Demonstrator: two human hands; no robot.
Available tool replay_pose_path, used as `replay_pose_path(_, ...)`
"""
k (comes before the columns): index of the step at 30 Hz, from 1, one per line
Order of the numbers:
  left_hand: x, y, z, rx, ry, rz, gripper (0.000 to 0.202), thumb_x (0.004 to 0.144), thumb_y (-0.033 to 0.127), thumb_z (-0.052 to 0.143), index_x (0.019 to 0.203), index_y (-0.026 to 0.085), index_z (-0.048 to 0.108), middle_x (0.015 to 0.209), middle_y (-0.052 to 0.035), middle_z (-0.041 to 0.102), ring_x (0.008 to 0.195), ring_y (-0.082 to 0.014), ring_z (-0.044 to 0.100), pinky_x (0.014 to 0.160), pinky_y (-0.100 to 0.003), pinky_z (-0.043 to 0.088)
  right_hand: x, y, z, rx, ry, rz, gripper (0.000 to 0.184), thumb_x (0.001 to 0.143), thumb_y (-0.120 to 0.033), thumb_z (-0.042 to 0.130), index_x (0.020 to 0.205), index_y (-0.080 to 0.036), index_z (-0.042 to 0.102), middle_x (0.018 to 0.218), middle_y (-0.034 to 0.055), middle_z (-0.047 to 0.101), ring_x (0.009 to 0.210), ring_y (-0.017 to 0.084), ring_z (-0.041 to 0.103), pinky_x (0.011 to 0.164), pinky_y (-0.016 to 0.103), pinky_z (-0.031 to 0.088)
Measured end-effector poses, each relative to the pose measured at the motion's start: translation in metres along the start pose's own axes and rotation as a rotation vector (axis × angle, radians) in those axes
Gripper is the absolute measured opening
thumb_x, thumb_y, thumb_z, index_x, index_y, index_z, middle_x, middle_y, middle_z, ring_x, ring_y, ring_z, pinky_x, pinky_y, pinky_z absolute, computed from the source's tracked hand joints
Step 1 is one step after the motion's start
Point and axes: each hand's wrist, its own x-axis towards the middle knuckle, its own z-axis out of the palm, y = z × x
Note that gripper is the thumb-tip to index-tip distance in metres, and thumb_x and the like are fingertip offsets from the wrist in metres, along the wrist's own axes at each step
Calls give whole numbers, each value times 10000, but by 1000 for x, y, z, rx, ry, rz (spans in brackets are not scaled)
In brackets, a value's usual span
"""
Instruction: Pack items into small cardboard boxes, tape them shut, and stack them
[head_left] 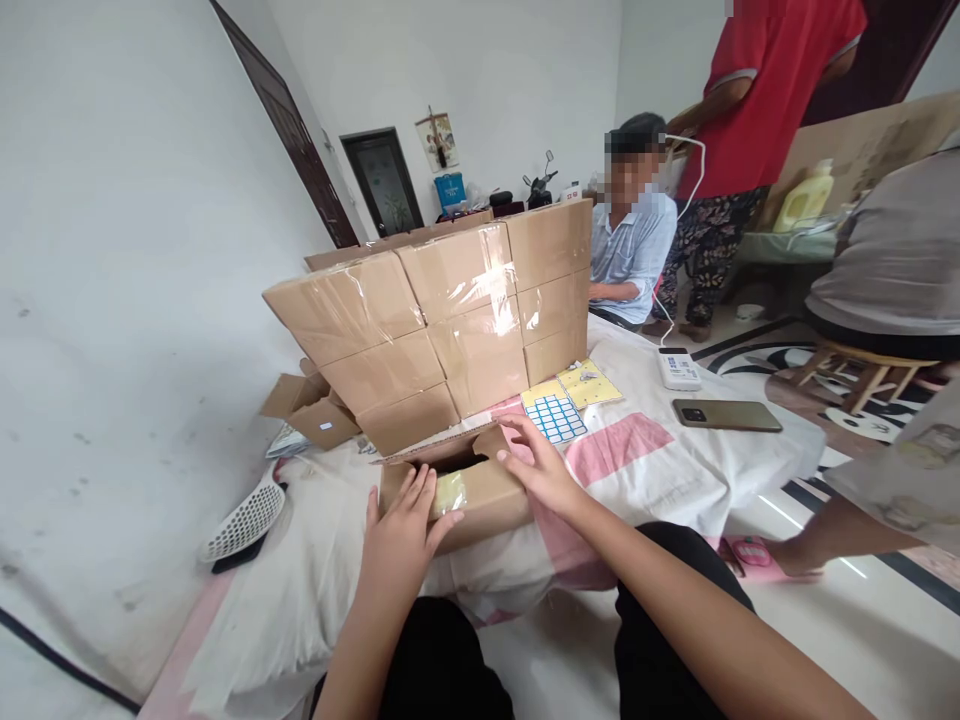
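Note:
A small cardboard box sits in front of me on the cloth-covered table. Its top is partly open, with a dark gap along the far side and a yellowish piece of tape on the near flap. My left hand lies on the left part of the box, fingers stretched over the flap and thumb near the tape. At the right end, my right hand touches the box's upper corner with thumb and forefinger apart; its other fingers are partly hidden. Just behind stands a stack of taped cardboard boxes.
Sticker sheets, a phone and a white device with a cable lie to the right. An open box and a white perforated object are at left. Other people are beyond the table and at right.

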Motion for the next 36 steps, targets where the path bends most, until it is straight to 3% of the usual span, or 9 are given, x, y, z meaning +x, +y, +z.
replay_pose_path(3, 3, -5, -7, 29, 81, 139, 418, 1010, 462, 512, 1304, 210, 669, 1387, -94, 648, 1270, -290, 621, 1016, -464, 468, 2, 1, -2, -48, -4, -50, 319, 923, -347, 586, 1230, -264, 608, 1306, 81, 636, 1279, 254, 558, 1096, 473, 418)
replay_pose_path(6, 7, -6, -23, 46, 134, 231, 289, 989, 425, 575, 1180, 266, 723, 1299, -33, 714, 1150, -234, 676, 894, -384, 481, 5, 2, -4, -122, -43, -125, 194, 946, -362, 571, 1040, -244, 693, 1175, 83, 676, 1193, 259, 587, 1093, 472, 410)
replay_pose_path(11, 18, 0, -43, 87, 122, 195, 188, 889, 423, 717, 1018, 293, 761, 1172, -26, 740, 1050, -253, 661, 824, -388, 455, 7, 5, -3, -208, -45, -110, 192, 946, -368, 572, 1018, -246, 701, 1213, 91, 666, 1197, 276, 575, 1081, 493, 422)
replay_pose_path(19, 12, -2, -23, -89, 219, 159, 272, 978, 380, 582, 1181, 252, 712, 1253, -36, 735, 1175, -252, 654, 992, -413, 411, 5, 5, 0, -215, -30, -111, 207, 950, -345, 558, 1066, -241, 694, 1264, 95, 655, 1246, 275, 571, 1112, 491, 403)
replay_pose_path(27, 11, 11, -19, -128, 136, 70, 314, 992, 368, 547, 1220, 230, 712, 1274, -49, 725, 1170, -257, 661, 957, -419, 450, 2, 12, 4, -255, -44, -122, 270, 943, -335, 570, 1170, -227, 666, 1342, 110, 625, 1297, 271, 548, 1144, 504, 396)
replay_pose_path(36, 4, 19, -22, -106, 113, 59, 318, 1000, 327, 514, 1225, 224, 716, 1279, -73, 720, 1189, -268, 653, 993, -443, 440, 0, 22, 8, -279, -100, -107, 450, 962, -410, 565, 1365, -217, 615, 1498, 137, 536, 1434, 274, 457, 1226, 529, 326)
